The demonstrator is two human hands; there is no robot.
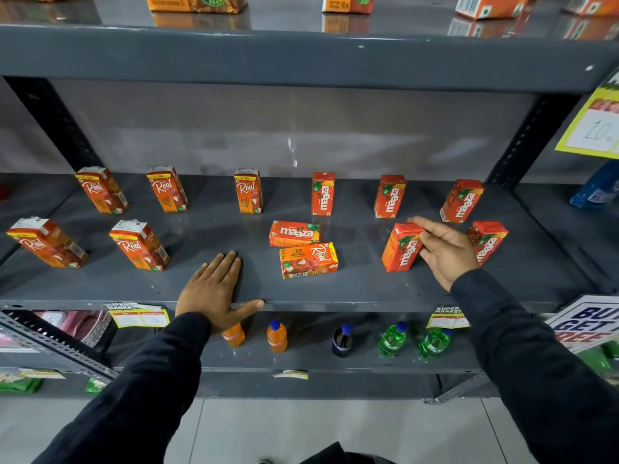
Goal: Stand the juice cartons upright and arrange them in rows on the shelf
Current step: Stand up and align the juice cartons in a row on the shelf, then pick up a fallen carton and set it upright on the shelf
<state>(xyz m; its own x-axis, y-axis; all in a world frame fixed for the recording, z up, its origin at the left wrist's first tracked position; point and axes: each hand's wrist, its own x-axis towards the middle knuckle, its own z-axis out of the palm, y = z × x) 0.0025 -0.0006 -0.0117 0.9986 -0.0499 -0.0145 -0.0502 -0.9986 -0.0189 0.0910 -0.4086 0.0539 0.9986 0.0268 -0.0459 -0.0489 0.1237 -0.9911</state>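
Note:
Small orange and red juice cartons stand on the grey middle shelf (100, 283). The back row holds three Real cartons (248, 191) on the left and three Maaza cartons (322, 194) on the right. In front, two Real cartons (139, 245) stand at the left. Two cartons lie flat mid-shelf: a Maaza carton (294, 233) and a Real Litchi carton (308, 260). My right hand (442, 251) grips the top of an upright Maaza carton (402, 249); another Maaza carton (487, 241) stands just right of it. My left hand (214, 289) lies flat, palm down, on the shelf's front edge.
The shelf above (301, 55) carries more cartons. Below, small orange, dark and green drink bottles (276, 336) stand in a row. Price tags (139, 314) hang on the shelf lip. A yellow sign (593, 125) and a blue bottle (596, 189) sit at the right.

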